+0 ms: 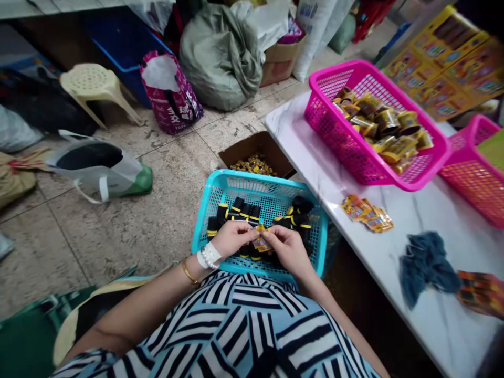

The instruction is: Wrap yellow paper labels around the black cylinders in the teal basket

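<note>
The left hand [230, 240] and right hand [290, 251] pinch a yellow wrapper [260, 241] between thumbs and fingertips, above black tubes [244, 210] with yellow bands in a turquoise basket [323, 236]. To the right, more wrappers [366, 212] lie on the table [386, 257] near a pink basket [354, 163] of yellow-wrapped tubes. Beyond the turquoise basket, a box [271, 144] of small yellow pieces stands on the floor, a stool [88, 79] farther off
</note>
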Available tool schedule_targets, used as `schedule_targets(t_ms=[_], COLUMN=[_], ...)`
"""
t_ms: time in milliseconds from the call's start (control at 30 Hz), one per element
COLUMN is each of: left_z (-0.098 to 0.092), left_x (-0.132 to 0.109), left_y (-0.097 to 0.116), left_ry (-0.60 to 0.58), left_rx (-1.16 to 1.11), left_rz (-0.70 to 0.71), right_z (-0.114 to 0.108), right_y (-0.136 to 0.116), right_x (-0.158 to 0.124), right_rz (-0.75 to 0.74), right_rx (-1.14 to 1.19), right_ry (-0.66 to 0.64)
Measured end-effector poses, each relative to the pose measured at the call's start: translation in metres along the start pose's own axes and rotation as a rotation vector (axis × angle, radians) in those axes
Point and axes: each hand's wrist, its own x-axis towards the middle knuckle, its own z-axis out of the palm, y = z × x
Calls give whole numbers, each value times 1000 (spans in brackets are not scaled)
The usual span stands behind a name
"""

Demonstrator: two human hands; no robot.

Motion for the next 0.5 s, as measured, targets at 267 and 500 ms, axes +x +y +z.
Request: schedule_targets(t_ms=[267, 500], left_z=[4, 3], left_x=[1, 2], left_y=[-4, -9], left_ry=[131, 157], left_rx=[95, 131], left_rz=[69, 27], right_z=[9, -17], right_y=[-1, 6], right_x=[-6, -19], right_rz=[-198, -329], right_rx=[-467, -966], right_ry=[224, 459])
